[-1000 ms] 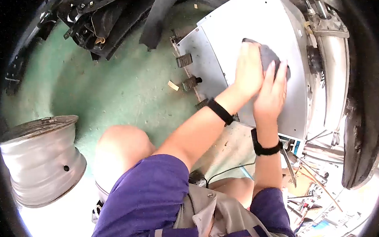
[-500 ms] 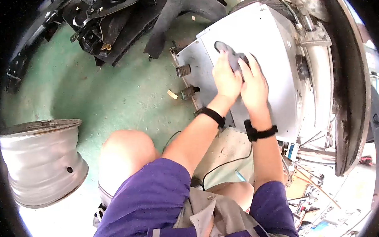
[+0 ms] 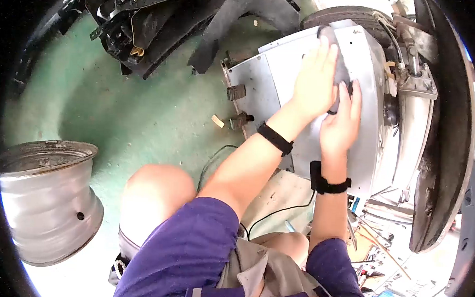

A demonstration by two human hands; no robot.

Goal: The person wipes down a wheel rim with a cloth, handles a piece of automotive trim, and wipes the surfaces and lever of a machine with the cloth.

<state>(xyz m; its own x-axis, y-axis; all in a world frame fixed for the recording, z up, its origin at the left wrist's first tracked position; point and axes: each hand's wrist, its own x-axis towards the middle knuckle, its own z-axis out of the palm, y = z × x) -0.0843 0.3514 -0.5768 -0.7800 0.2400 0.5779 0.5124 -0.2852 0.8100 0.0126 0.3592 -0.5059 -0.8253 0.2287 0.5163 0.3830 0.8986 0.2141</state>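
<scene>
A long, dark grey pad (image 3: 344, 68) with a rounded end lies on a light grey metal panel (image 3: 287, 71). Its underside is hidden, so I cannot tell its exact kind. My left hand (image 3: 314, 80) rests over the pad's left side, fingers stretched along it and pressing on it. Lower down and to the right, my right hand (image 3: 342, 123) holds the pad's near end, its fingertips on top. Both wrists wear black bands. The panel is tilted, with small brackets (image 3: 237, 92) along its left edge.
A silver wheel rim (image 3: 52, 205) stands on the green floor at left. Black car parts (image 3: 163, 25) lie at the far left. A tyre (image 3: 352, 17) and a metal cylinder (image 3: 414, 118) sit beyond the panel. Tools (image 3: 375, 263) are scattered at lower right; a black cable (image 3: 280, 208) runs below.
Both hands and the pad have moved up and right across the panel, toward its far edge. The pad has turned to a more upright angle in view. The whole view has shifted slightly.
</scene>
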